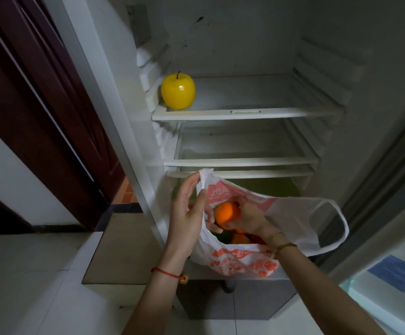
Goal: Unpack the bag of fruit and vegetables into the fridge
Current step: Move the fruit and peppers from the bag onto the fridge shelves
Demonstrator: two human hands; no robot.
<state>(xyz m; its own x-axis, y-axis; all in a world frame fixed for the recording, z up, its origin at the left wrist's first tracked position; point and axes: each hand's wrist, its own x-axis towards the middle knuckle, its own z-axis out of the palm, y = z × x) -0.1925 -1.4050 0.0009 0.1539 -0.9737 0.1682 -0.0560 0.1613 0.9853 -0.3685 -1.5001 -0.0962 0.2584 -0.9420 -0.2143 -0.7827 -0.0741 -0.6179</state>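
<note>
Two bare forearms reach in from the bottom edge toward an open fridge. The left hand wears a red string bracelet at the wrist; its fingers are curled round one handle of a white plastic bag printed in orange-red, lifting that side so the mouth gapes. The right hand, with a thin band at its wrist, is down inside the mouth of the bag, its fingers wrapped round an orange held just at the opening. Under that fruit more produce shows in the bag: another orange piece, something dark green to its left and something dark red to its right, too shadowed to name. The bag's second handle hangs loose to the right, held by neither hand. The bag sits in front of the fridge's lower part, at the level of the bottom compartment, where a greenish drawer shows behind it.

Farther in, two glass shelves stand one above the other. The lower shelf carries nothing that I can see. On the upper shelf, at its front left corner, a glossy yellow apple stands upright with its dark stem pointing up, close to the left wall. To the left of the fridge a dark red wooden door stands, and pale floor tiles lie below.
</note>
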